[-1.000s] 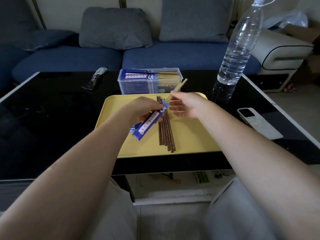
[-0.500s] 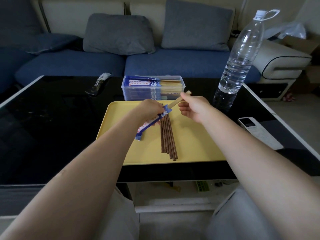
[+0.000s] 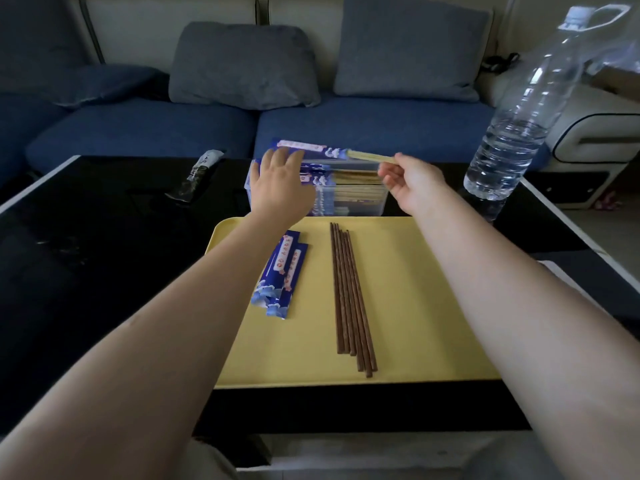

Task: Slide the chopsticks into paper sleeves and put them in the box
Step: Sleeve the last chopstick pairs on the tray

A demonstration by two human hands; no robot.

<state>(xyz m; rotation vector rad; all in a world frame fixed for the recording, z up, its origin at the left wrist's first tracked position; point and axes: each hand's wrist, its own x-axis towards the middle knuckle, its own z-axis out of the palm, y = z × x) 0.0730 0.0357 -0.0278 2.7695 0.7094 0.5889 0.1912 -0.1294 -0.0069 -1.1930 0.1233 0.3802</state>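
Above the clear box (image 3: 349, 199), the right hand (image 3: 412, 187) pinches the bare tan end of a sleeved pair of chopsticks (image 3: 332, 153), held level. The left hand (image 3: 278, 188) has fingers spread and straight, touching the sleeve's blue end (whether it grips, I cannot tell). A second ago both hands worked this pair over the yellow tray (image 3: 408, 306); now it is at the box. Nearer than the box, loose brown chopsticks (image 3: 349, 296) and empty sleeves (image 3: 278, 275) lie on the tray. Sleeve print is unreadable.
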